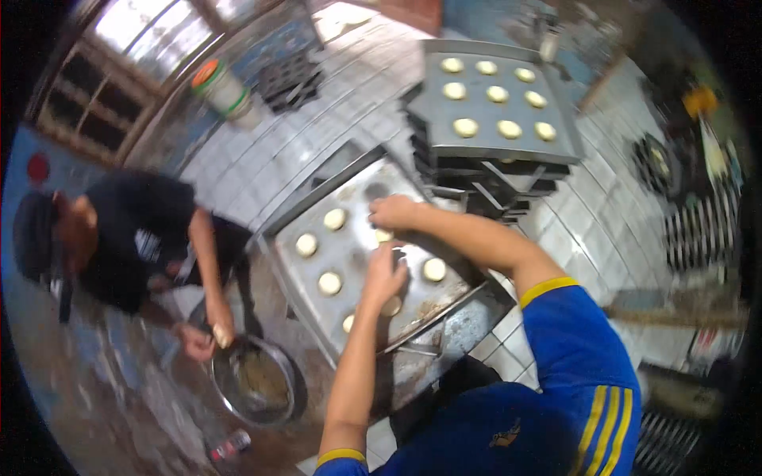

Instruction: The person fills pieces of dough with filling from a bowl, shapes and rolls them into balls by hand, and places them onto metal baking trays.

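A metal tray (359, 194) lies in front of me with several round pale dough pieces (306, 245) on it. My left hand (384, 274) is over the middle of the tray, its fingertips at a dough piece (384, 236). On the far side of that piece, my right hand (393, 213) has its fingers bent down toward it. The two hands nearly meet around the piece and partly cover it. Another dough piece (434, 270) lies right of my left hand, and one (390, 306) is partly hidden beside my left wrist.
A second tray (500, 149) of dough pieces rests on stacked dark metal racks at the upper right. At left, a person in black (143, 230) holds dough over a metal bowl (295, 389). A lidded plastic container (222, 89) stands at the upper left.
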{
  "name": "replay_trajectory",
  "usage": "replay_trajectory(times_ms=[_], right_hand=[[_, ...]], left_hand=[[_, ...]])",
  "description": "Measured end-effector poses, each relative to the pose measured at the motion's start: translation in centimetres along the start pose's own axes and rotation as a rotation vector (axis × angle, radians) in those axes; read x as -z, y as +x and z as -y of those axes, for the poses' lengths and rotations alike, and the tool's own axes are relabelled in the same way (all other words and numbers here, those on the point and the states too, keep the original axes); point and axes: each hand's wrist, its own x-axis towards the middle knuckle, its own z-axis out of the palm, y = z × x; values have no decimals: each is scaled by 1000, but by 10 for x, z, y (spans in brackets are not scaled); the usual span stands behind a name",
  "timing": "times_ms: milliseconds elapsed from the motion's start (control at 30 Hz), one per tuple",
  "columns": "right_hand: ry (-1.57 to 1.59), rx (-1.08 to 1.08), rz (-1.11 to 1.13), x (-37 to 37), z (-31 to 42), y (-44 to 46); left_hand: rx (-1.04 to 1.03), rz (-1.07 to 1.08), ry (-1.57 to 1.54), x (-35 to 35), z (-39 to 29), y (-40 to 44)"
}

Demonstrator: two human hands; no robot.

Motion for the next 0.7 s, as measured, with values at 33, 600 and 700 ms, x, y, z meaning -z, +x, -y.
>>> replay_trajectory(times_ms=[33, 600, 700], right_hand=[[40, -93, 48, 15, 8, -7], [1387, -500, -733, 88, 185, -190], [1311, -361, -803, 107, 255, -148]], left_hand=[[-69, 33, 24, -12, 19, 13], [234, -611, -465, -21, -75, -45], [292, -678, -684, 55, -118, -88]])
